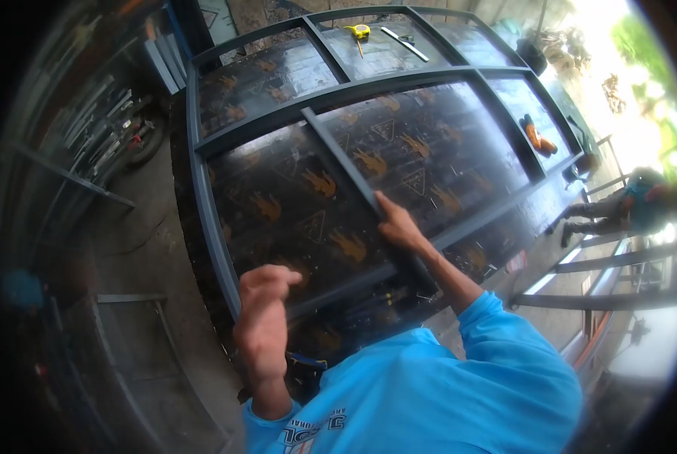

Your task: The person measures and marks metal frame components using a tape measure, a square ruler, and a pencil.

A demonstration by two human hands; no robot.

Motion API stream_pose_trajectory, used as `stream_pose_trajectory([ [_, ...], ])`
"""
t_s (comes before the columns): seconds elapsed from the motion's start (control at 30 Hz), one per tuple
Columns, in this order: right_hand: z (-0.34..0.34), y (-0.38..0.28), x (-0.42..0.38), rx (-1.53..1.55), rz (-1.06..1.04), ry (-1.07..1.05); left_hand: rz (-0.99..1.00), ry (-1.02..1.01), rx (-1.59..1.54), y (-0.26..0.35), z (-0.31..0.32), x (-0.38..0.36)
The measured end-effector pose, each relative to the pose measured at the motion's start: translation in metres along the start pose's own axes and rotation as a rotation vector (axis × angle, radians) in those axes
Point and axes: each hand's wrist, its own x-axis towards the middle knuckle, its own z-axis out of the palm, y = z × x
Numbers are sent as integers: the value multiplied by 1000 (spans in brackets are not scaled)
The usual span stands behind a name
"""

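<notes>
One straight grey metal bar (345, 164).
Your right hand (400, 227) clasps it; your left hand (263, 309) blurs, its grip unclear.

Glare upper right; dark, curved edges.

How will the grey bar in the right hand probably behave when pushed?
The grey bar is probably stiff: it looks straight and metallic. Being long and narrow, it may swivel if pushed near one end.
</notes>
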Motion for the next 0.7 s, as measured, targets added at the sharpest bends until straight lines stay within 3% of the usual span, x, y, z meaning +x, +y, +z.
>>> stream_pose_trajectory([
  [0.03,-13,15,6,6,56,20,154,-106,-116,24,26,17],
  [0.07,-20,39,16,-32,-30,100,209,-102,-186,46,56,26],
  [0.2,-61,66,44,-7,29,123,265,62,-612,91,169,45],
  [0.3,-65,99,77,-51,-34,181,109,85,-614,76,213,48],
  [0.4,-61,128,109,-5,-130,259,267,-14,-638,45,255,52],
  [0.43,-58,141,119,-29,-181,263,221,0,-643,47,272,60],
  [0.5,-66,139,120,78,-89,137,167,33,-625,57,302,71],
  [0.6,-56,157,127,95,-96,137,-106,76,-512,59,323,83],
  [0.7,-62,151,126,120,-64,80,106,-167,-466,33,340,94],
])
